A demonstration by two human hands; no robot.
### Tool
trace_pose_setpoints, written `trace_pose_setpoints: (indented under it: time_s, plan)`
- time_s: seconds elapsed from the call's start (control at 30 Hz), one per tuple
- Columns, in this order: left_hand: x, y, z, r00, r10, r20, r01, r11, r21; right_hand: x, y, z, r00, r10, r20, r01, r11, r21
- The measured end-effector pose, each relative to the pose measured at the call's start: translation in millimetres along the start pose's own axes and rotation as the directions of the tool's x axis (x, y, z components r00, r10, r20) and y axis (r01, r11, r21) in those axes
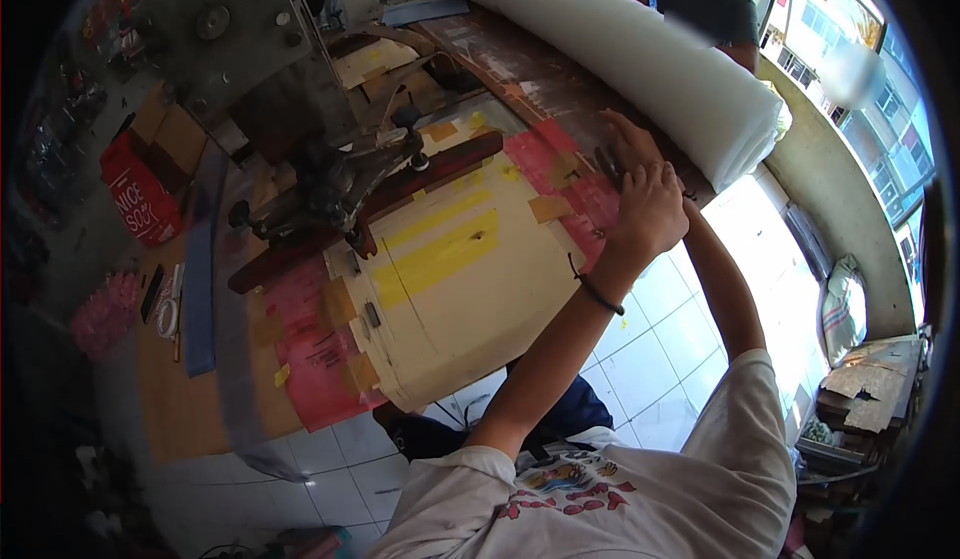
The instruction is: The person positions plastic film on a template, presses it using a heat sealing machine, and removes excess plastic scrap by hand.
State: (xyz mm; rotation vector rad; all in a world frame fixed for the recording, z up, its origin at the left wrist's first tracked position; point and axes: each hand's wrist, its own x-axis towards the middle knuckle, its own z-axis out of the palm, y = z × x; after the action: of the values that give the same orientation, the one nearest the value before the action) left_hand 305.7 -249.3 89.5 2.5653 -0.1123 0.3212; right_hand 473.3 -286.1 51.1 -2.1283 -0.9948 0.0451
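Note:
My left hand (pixel 655 201), with a dark bracelet on its wrist, lies across my right hand near the right edge of the work table. Its fingers are bent and closed; what they hold, if anything, is hidden. Reaching past it, my right hand (pixel 630 141) has its visible fingers stretched out over the dark tabletop, partly covered by the left. Close to both hands are red sheets (pixel 592 209) with brown tape patches. A cream board (pixel 480 294) with yellow tape strips lies left of my forearms. Above it sits a dark metal machine arm (pixel 335 184) with a long dark-red bar.
A thick white roll (pixel 620 64) lies along the table's far side, with another person (pixel 690 4) behind it. On the left are a red bag (pixel 143 194), a blue strip (pixel 203 299) and a tape roll (pixel 167 319). Boards (pixel 870 384) are stacked at right.

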Motion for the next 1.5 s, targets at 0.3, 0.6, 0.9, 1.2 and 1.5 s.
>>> trace_pose_setpoints:
  time_s: [0.3,0.6,0.9,1.2,1.5]
  plan:
    - [-134.9,-0.8,62.7,0.905,0.254,0.341,-0.262,0.965,-0.022,-99.5,13.5,-7.2,0.988,0.088,0.126,0.003,0.808,-0.589]
    - [-345.2,-79.4,-127.4,0.994,-0.082,-0.075,0.075,0.993,-0.093,-121.3,-111.7,36.8,0.934,-0.353,-0.055,0.332,0.914,-0.232]
    - [-474.9,-197.7,-193.3,0.351,-0.672,-0.653,0.936,0.246,0.25,-179.3,-281.7,203.0,0.635,-0.712,0.3,0.702,0.694,0.159]
    - [-488.4,-226.8,-183.8,0.246,-0.604,-0.758,0.966,0.212,0.145,-208.0,-308.6,226.4,0.553,-0.767,0.326,0.719,0.637,0.277]
    - [-500.7,-249.4,-181.9,0.286,-0.532,-0.797,0.929,0.357,0.095,-214.0,-341.2,272.1,0.445,-0.826,0.347,0.536,0.556,0.635]
